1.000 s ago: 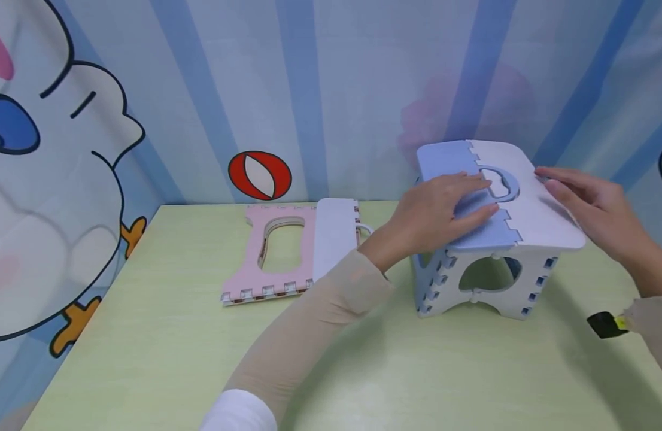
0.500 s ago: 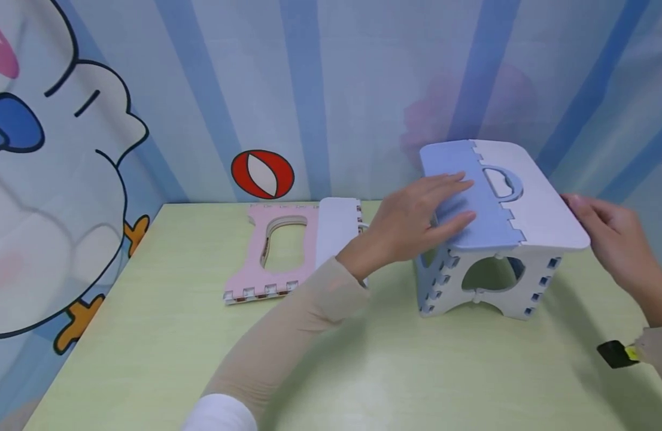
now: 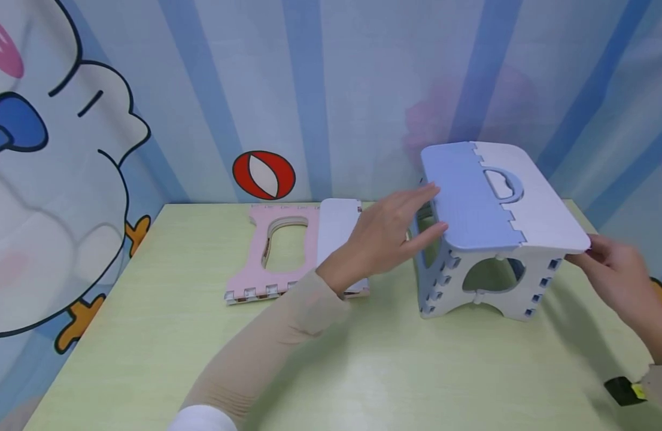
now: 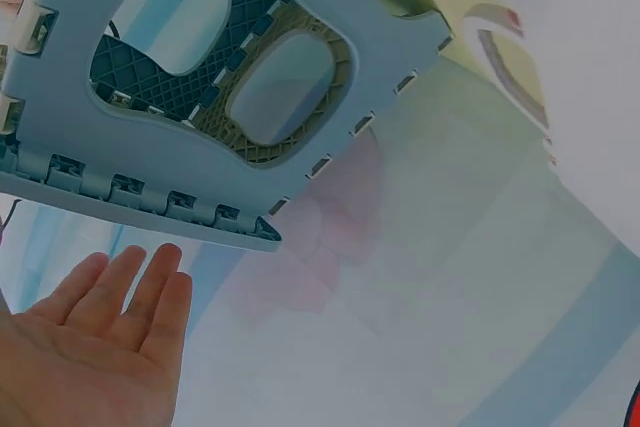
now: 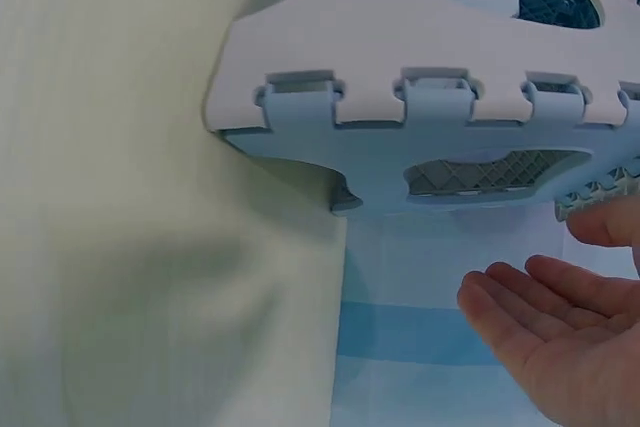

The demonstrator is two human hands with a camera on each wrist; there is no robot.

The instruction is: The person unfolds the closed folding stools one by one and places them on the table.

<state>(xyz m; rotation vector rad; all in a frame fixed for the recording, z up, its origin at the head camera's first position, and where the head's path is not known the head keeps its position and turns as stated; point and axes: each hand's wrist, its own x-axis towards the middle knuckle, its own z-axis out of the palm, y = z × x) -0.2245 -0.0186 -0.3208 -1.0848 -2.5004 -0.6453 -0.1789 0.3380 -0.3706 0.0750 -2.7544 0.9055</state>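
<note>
A folding step stool (image 3: pixel 473 203), blue on one half of its seat and white on the other, stands unfolded on its legs at the right of the table. My left hand (image 3: pixel 387 233) is beside the seat's blue edge in the head view. Its fingers (image 4: pixel 150 297) are spread, and in the left wrist view a gap shows between them and the stool. My right hand (image 3: pixel 613 278) is at the white front-right corner, partly behind it in the head view. In the right wrist view its fingers (image 5: pixel 530 297) are loosely extended around nothing, with the thumb close to the seat edge.
Left of the stool, a folded pink and white stool (image 3: pixel 272 248) lies flat on the pale green table (image 3: pixel 148 335), partly covered by my left arm. A blue striped curtain (image 3: pixel 352 90) with cartoon prints hangs behind. A black tag (image 3: pixel 624 391) hangs by my right sleeve.
My left hand has slid leftward off the seat top to its blue edge. My right hand has moved down from the white top to beside the front-right corner. The stool stays put.
</note>
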